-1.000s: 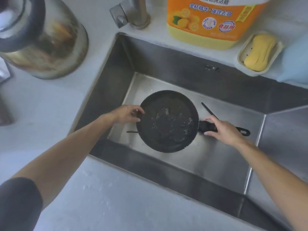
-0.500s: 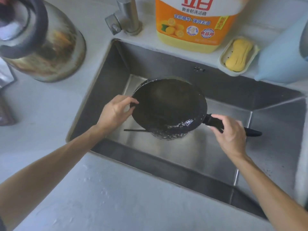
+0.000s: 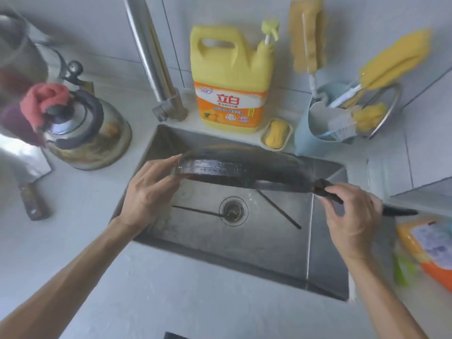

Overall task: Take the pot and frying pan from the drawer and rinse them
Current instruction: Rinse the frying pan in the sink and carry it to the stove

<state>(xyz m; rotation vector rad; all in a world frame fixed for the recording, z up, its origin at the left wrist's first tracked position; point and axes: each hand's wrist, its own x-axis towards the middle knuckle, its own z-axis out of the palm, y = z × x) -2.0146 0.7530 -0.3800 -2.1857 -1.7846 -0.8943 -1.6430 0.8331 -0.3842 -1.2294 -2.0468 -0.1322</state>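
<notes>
Frying pan (image 3: 239,171) tilted on edge above the sink (image 3: 327,265), left hand (image 3: 149,194) gripping its rim, right hand (image 3: 352,216) curled round its handle, chopsticks (image 3: 195,211) lying below.

The pan (image 3: 234,172) looks like dark metal, wet and glossy. The sink (image 3: 220,243) is brushed steel, the kettle (image 3: 93,140) is shiny metal with stains. The bottle (image 3: 231,79) is smooth plastic.
</notes>
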